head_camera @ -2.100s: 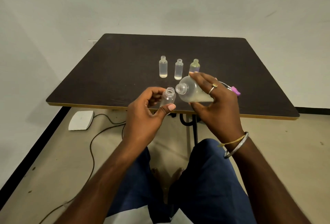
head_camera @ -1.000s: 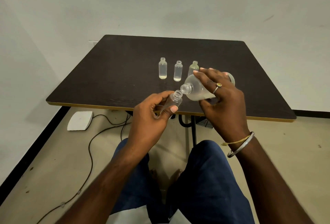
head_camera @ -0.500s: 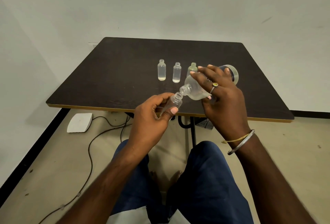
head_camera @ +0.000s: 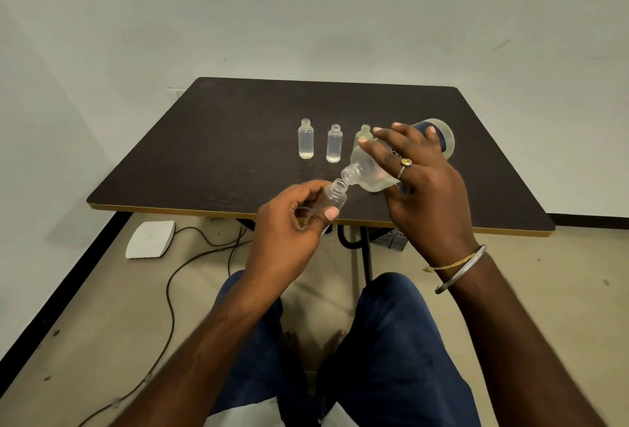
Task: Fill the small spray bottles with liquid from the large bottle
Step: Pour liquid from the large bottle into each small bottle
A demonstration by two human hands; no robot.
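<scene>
My left hand (head_camera: 289, 222) grips a small clear uncapped spray bottle (head_camera: 334, 197), tilted slightly right, above the table's near edge. My right hand (head_camera: 422, 188) holds the large frosted bottle (head_camera: 369, 171) tipped down to the left, its open mouth just over the small bottle's neck. Pale liquid sits in the large bottle's lower side. Three more small uncapped bottles stand in a row behind: the left bottle (head_camera: 305, 139), the middle bottle (head_camera: 334, 144), and a greenish bottle (head_camera: 364, 132) partly hidden by my right hand.
The dark table (head_camera: 221, 140) has a yellow front edge. On the floor to the left lie a white device (head_camera: 150, 239) and a black cable (head_camera: 170, 304). My knees in blue trousers (head_camera: 391, 341) are below the table edge.
The large bottle has been tipped further, its base rising and its mouth dropping onto the small bottle's neck. My left hand moved the small bottle up and right toward it.
</scene>
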